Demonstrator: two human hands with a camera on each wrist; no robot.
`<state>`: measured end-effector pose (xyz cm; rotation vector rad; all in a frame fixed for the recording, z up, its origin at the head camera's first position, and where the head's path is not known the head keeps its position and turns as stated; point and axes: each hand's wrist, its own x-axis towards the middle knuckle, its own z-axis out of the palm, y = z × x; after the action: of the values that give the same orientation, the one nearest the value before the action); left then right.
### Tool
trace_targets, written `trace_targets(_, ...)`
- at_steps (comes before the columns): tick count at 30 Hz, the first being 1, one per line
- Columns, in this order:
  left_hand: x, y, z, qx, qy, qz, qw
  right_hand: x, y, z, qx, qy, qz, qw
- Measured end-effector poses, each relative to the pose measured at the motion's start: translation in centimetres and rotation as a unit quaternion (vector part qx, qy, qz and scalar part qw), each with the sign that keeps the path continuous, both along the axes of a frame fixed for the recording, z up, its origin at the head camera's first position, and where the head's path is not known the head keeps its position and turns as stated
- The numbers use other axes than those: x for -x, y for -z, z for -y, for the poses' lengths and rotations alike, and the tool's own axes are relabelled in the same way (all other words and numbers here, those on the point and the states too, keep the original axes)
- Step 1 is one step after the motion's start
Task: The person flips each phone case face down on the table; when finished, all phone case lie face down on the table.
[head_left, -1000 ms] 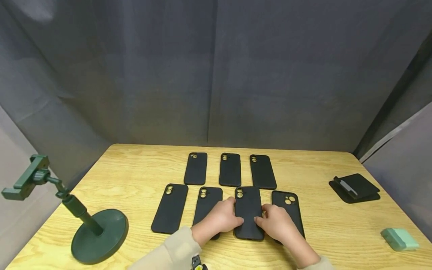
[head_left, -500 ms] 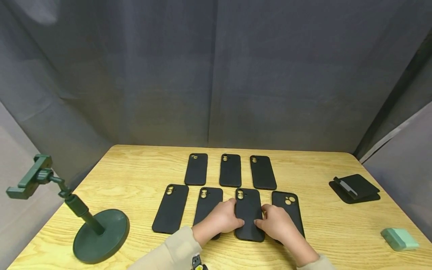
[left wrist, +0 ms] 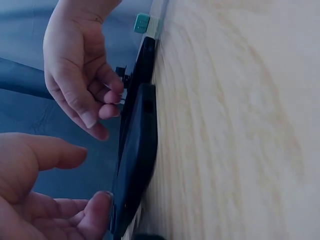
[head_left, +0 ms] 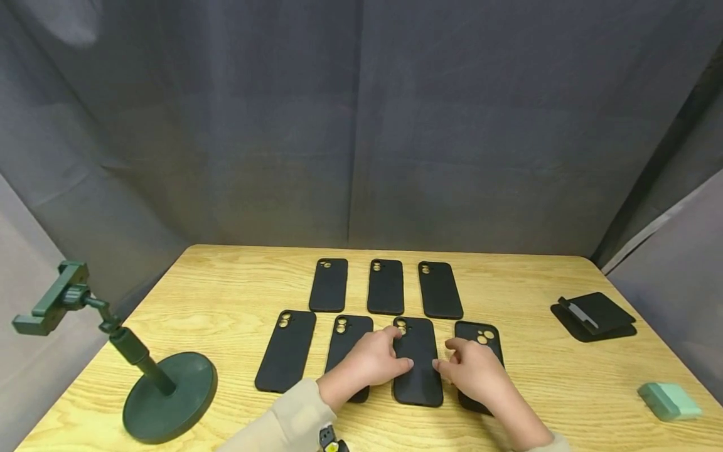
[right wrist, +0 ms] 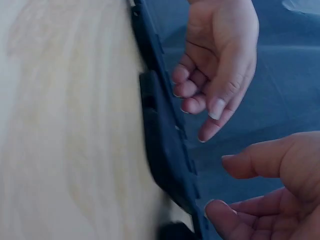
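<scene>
Matte black and flat, the phone case lies back up on the wooden table, third in the near row of four, with its two round camera holes at the far end showing the pale wood through them. It sits between the two hands: the left hand hovers at its left edge with fingers loosely curled and the thumb reaching over the case, and the right hand is just off its right edge, fingers relaxed and slightly bent, gripping nothing. In the left wrist view the case appears edge-on as a thin dark slab, one fingertip right at its rim; whether it truly touches cannot be told. The right wrist view shows the same thin edge, blurred, with a fingertip close beside it. The left hand covers part of the neighbouring case on its side, and the right hand hides the lower half of the case with three camera holes. Both wrist views are soft and cut the fingers off at the frame.
</scene>
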<state>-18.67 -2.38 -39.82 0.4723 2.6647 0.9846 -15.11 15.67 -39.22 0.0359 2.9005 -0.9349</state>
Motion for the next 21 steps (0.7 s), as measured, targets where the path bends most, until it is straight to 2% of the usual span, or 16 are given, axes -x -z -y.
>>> trace_targets(4,-0.2,-0.2,-0.3,-0.04,0.025,0.003,0.9989,-0.3,-0.7,-1.2,-0.003,0.003,-0.008,1.0)
trace_targets(8,-0.3,0.1,-1.0,-0.08,0.037,0.006,0.9961,-0.4,-1.1,-2.2,-0.005,0.009,0.007,1.0)
trace_targets(15,0.0,1.0,-2.5,-0.154,0.004,-0.015,0.988,-0.6,-1.0,-3.6,-0.018,0.025,0.037,0.999)
trace_targets(21,0.3,1.1,-3.8,-0.152,0.013,-0.006,0.9882,-0.8,-0.8,-4.6,-0.03,0.031,0.044,0.998)
